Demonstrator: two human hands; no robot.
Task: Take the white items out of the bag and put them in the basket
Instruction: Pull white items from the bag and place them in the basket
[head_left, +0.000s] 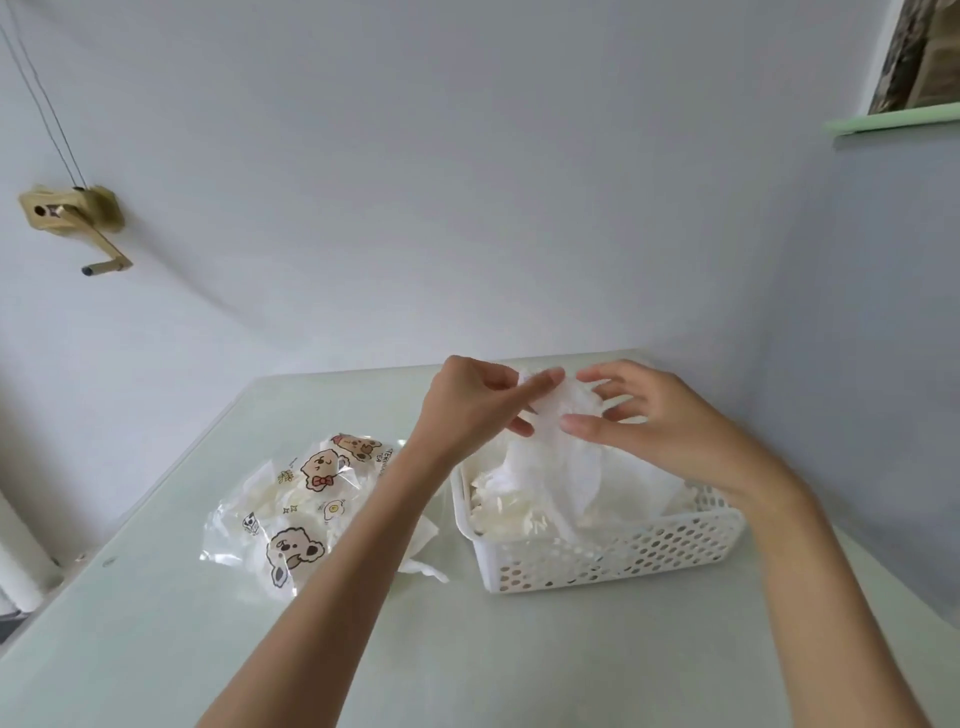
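Head view looks down on my two bare hands meeting above the white perforated plastic basket (613, 551), which sits on the pale green glass-topped table (156, 649). My left hand (467, 402) pinches the upper edge of a thin, crinkled white tissue-like sheet (558, 431) between thumb and forefinger, and my right hand (649, 415) nips the same sheet from the other side, its remaining fingers loosely fanned. The sheet hangs from that double pinch with its lower end already down among the other white pieces piled in the basket. Just to the left lies the clear plastic bag printed with cartoon bears (311, 499), slumped on its side with more white pieces inside and a loose white corner poking out by my left forearm.

I judge this the release step. The sheet is light and will drift, so I should lower both hands closer to the pile, let go together, and keep my left sleeve side clear of the bag's spilled corner when I reach back.
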